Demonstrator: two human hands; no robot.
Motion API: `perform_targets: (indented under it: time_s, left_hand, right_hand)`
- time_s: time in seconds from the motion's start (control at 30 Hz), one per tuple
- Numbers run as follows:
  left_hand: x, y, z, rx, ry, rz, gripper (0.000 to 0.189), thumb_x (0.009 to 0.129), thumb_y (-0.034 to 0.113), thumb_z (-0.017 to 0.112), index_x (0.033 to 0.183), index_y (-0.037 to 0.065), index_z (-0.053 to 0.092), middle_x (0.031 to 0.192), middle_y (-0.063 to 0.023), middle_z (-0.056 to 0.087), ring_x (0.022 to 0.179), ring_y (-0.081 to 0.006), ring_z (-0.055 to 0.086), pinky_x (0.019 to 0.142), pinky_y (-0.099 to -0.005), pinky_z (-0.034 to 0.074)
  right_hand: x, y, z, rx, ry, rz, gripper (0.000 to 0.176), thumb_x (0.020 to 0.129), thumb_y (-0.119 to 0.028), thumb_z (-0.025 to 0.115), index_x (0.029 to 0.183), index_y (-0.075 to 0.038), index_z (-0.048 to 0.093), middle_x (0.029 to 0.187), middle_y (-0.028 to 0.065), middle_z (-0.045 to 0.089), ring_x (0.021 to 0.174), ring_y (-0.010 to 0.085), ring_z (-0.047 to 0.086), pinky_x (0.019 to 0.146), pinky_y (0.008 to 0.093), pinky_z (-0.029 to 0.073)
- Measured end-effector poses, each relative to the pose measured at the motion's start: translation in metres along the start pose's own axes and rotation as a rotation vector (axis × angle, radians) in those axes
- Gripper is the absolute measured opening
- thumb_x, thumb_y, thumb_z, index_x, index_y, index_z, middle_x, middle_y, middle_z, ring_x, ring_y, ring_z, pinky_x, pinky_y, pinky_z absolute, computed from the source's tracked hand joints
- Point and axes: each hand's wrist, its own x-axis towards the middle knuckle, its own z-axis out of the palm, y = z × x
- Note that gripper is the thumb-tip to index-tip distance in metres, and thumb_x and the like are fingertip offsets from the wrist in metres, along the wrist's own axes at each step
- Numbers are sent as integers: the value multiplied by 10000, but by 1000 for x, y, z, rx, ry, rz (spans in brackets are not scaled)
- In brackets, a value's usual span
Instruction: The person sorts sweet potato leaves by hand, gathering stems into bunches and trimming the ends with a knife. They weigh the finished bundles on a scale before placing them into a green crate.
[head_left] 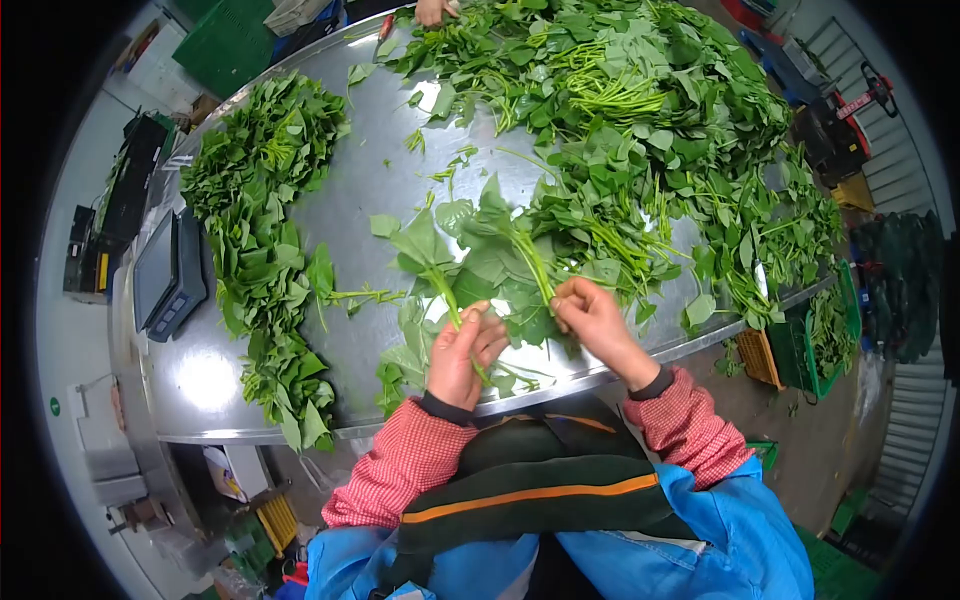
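Observation:
My left hand is closed around the stems of a small bunch of leafy greens, its leaves pointing away from me. Opposite it, my right hand pinches the stem ends of another leafy sprig. Both hands are just above the near edge of the metal table. Loose leaves and cut stems lie beneath and between them. Beyond my right hand spreads a large heap of leafy greens, with bundled stems showing on top.
Along the left side runs a row of stacked greens, beside a digital scale. Another person's hand is at the table's far edge, near a red-handled tool. A green crate with greens stands on the floor at right.

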Motion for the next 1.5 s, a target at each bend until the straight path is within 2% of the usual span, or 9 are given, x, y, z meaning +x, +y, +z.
perform_targets:
  time_s: [0.07, 0.33, 0.43, 0.67, 0.83, 0.9, 1.23, 1.33, 1.5]
  left_hand:
    - [0, -7, 0, 47, -19, -25, 336, 958, 229, 555, 1243, 53, 524, 1154, -90, 621, 1019, -166, 621, 853, -329, 531]
    - [12, 4, -23, 25, 88, 105, 126, 945, 168, 553, 1023, 79, 510, 851, -31, 608, 677, -116, 577, 625, -284, 507]
    - [17, 18, -51, -3, 151, 78, 83, 942, 157, 532, 925, 106, 470, 752, -9, 541, 583, -94, 489, 529, -258, 423]
    - [20, 9, -43, -273, -33, -403, 208, 989, 251, 491, 831, 120, 457, 562, 59, 322, 461, -65, 287, 425, -223, 268]
    - [5, 26, -38, -158, -70, -131, 205, 984, 312, 495, 943, 111, 507, 599, 45, 379, 459, -63, 319, 422, -209, 285]
    - [-2, 31, -24, -69, -10, -71, 201, 987, 305, 489, 942, 110, 504, 617, 41, 400, 465, -60, 333, 420, -206, 289]
    - [-4, 19, -20, -14, 161, 88, 205, 976, 290, 512, 892, 109, 465, 635, 6, 472, 462, -66, 348, 413, -216, 289]
    - [-5, 26, -15, 80, 308, 358, 219, 982, 279, 496, 842, 125, 427, 589, 31, 389, 457, -60, 332, 408, -221, 270]
    - [-11, 44, -12, 107, 284, 439, 225, 984, 260, 496, 816, 133, 416, 579, 38, 380, 453, -61, 327, 403, -221, 267]
  right_hand:
    - [-8, 7, 23, 41, -11, -6, 101, 885, -111, 615, 904, -27, 562, 642, -4, 570, 577, 61, 517, 508, 237, 404]
    - [-45, -6, 28, -863, 43, -395, 194, 844, -239, 623, 867, -54, 572, 682, 142, 636, 656, 344, 639, 551, 411, 491]
    - [-44, 13, -9, -1357, -381, -236, 229, 848, -292, 606, 820, -66, 579, 679, 150, 633, 651, 335, 641, 552, 428, 497]
    - [25, 34, -34, -1565, 229, -463, 210, 834, -226, 610, 758, -30, 605, 755, 167, 649, 672, 303, 630, 560, 377, 501]
    - [28, -23, -48, -258, -12, 63, 224, 837, -247, 624, 875, -33, 679, 723, 155, 644, 645, 291, 609, 612, 367, 470]
    - [31, -3, -48, -761, 125, -86, 236, 848, -258, 621, 876, -30, 675, 718, 150, 634, 630, 245, 590, 627, 343, 460]
    - [8, -49, -27, -530, 473, -498, 169, 896, -138, 538, 882, -7, 644, 776, 138, 642, 681, 246, 606, 629, 326, 473]
    - [-4, -19, 14, -1020, 12, -805, 101, 834, -160, 595, 832, -59, 592, 756, 102, 604, 676, 283, 621, 544, 379, 495]
    - [-32, -17, 25, -1236, 122, -401, 421, 706, -330, 763, 894, -49, 511, 760, 129, 608, 683, 295, 632, 561, 372, 502]
